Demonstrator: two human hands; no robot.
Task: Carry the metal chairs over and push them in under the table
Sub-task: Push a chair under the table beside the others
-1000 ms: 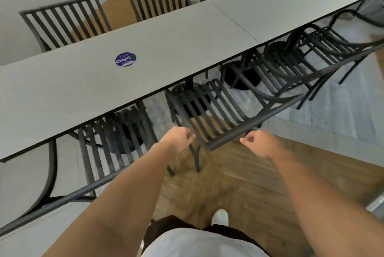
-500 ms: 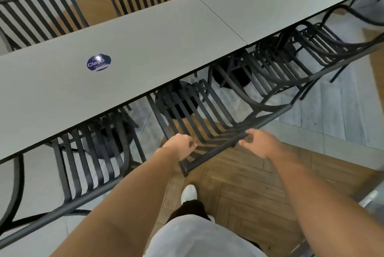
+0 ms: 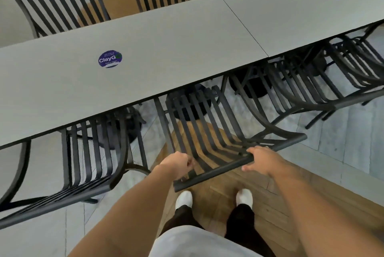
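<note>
Chair [image 3: 207, 132], a dark metal one with slatted back and seat, stands right in front of the person, its seat partly under the near edge of the grey bench [image 3: 145, 49] and its top rail toward the body. Left hand [image 3: 178, 163] is curled round the left end of that rail; right hand [image 3: 261, 161] lies over the rail further right, fingers spread and bent loosely across it, thumb on the near side, so it looks more like a light hold than a firm grip. Being rigid steel, the chair should move as one piece without flexing; it is probably fairly heavy, and its legs may scrape or catch on the floor. The painted rail is smooth, so a full wrap with both hands near its two ends would steer best and keep the chair from twisting. Judged by the task, the push is under way but not finished: much of the seat shows outside the bench edge. Similar chairs sit tucked in on the left [image 3: 89, 163] and right [image 3: 311, 90], close on both sides, so it must go in straight. More chairs [image 3: 60, 7] line the far side, and a round blue sticker [image 3: 110, 58] sits on the bench top.
</note>
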